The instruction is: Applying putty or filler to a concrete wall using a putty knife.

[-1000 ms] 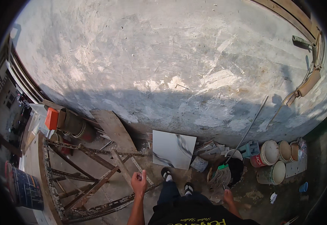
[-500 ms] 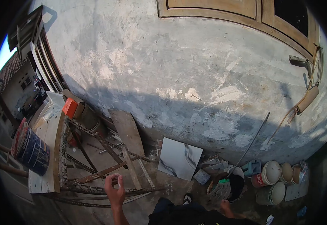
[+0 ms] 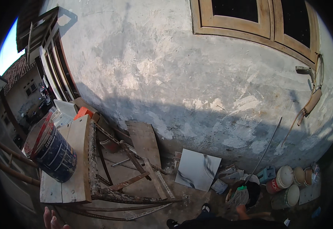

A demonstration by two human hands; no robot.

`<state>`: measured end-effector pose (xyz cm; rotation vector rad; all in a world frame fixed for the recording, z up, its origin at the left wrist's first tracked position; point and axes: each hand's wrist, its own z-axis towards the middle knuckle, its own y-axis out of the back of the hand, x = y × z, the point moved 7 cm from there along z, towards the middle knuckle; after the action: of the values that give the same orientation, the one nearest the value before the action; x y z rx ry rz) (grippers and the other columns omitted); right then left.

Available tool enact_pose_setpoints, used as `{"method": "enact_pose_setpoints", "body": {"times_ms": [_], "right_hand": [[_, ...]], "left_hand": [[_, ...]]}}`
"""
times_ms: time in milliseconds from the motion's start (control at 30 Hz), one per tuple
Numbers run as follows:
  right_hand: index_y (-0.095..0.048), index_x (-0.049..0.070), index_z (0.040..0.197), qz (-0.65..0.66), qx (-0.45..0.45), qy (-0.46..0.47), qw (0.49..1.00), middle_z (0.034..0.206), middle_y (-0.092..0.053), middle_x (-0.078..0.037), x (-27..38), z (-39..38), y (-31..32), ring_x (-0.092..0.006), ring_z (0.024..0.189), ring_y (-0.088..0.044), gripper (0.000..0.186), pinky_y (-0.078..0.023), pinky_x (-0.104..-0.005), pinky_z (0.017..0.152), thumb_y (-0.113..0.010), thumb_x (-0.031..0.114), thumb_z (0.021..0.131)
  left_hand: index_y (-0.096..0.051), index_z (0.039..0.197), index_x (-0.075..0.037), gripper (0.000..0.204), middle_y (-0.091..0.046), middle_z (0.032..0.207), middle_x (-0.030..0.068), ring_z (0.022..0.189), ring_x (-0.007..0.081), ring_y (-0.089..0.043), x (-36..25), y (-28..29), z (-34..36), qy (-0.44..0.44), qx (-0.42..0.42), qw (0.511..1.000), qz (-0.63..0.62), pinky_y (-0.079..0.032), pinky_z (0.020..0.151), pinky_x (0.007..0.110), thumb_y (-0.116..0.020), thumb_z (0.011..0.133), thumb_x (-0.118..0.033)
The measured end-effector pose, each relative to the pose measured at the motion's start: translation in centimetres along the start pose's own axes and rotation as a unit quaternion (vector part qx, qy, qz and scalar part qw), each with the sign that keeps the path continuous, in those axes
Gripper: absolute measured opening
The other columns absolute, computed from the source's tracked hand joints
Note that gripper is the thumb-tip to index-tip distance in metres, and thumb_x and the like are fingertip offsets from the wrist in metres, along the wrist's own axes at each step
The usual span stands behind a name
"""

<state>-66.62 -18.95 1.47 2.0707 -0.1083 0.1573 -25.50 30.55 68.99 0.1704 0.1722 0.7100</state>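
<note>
My left hand shows only in part at the lower left edge, its fingers loosely bent and apart, with nothing seen in them. It is just below the near end of a scaffold's plank top. On those planks stands a dark blue paint bucket with a red, smeared rim. My right hand is low in front of my body, close to a mop whose stringy head has a green clamp. Its fingers are too small and hidden to read. The mop's long pole leans up toward the wall.
Rusty scaffold braces spread over the floor at left. A marbled white tile and a wooden board lean near the patchy wall. Several buckets stand at right. A hose or cable hangs there.
The view has turned left, so the scaffold and bucket appear larger and further right. My left hand has dropped to the lower left edge, beside the plank end. My right hand stays low near the mop.
</note>
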Motion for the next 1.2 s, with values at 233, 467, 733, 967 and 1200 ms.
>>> {"method": "enact_pose_setpoints", "body": {"times_ms": [233,467,733,967,1200], "right_hand": [[-0.05,-0.003,0.112,0.229,-0.107,0.037,0.967,0.109,-0.058,-0.029,12.1,-6.9,0.7,-0.0459,0.103,-0.056,0.03,-0.044,-0.0495,0.086,-0.042,0.021,0.096],[-0.052,-0.003,0.106,0.201,-0.141,0.094,0.965,0.105,-0.059,-0.029,11.0,-10.0,-0.3,-0.0473,0.102,-0.056,0.031,-0.044,-0.051,0.085,-0.04,0.025,0.097],[-0.053,0.001,0.101,0.254,-0.22,0.029,0.942,0.094,-0.061,-0.027,9.6,-12.8,2.3,-0.0473,0.094,-0.057,0.031,-0.045,-0.0519,0.078,-0.045,0.031,0.097],[-0.055,0.0,0.101,0.289,-0.21,0.11,0.928,0.091,-0.063,-0.023,21.0,-8.1,12.4,-0.0436,0.089,-0.061,0.028,-0.046,-0.0491,0.075,-0.044,0.025,0.095],[-0.055,0.0,0.097,0.381,-0.11,0.288,0.872,0.068,-0.059,-0.013,40.2,-5.9,31.4,-0.0336,0.067,-0.061,0.028,-0.046,-0.0402,0.064,-0.047,0.027,0.098]], "left_hand": [[-0.053,0.123,0.004,0.039,-0.055,0.125,0.0229,0.118,0.0353,-0.053,7.1,1.9,0.2,0.005,0.072,0.989,0.13,-0.045,0.098,0.045,-0.064,0.092,-0.017],[-0.042,0.136,0.0,0.054,-0.043,0.139,0.0229,0.125,0.036,-0.046,12.0,1.1,3.2,0.068,0.121,0.984,0.108,-0.044,0.102,0.046,-0.066,0.091,-0.018],[-0.048,0.125,-0.004,0.039,-0.048,0.125,0.0228,0.117,0.0377,-0.05,10.4,0.1,-0.2,-0.075,0.042,0.991,-0.099,-0.049,0.094,0.051,-0.062,0.092,-0.02],[-0.053,0.103,-0.008,0.02,-0.052,0.096,0.0159,0.092,0.0354,-0.058,4.8,-5.2,-5.1,-0.078,0.0,0.894,-0.441,-0.055,0.082,0.051,-0.059,0.091,-0.023],[-0.061,0.103,-0.004,0.02,-0.061,0.102,0.022,0.1,0.0361,-0.061,-1.5,-19.7,-7.8,0.079,0.279,0.83,-0.476,-0.051,0.086,0.048,-0.061,0.09,-0.02]]}}
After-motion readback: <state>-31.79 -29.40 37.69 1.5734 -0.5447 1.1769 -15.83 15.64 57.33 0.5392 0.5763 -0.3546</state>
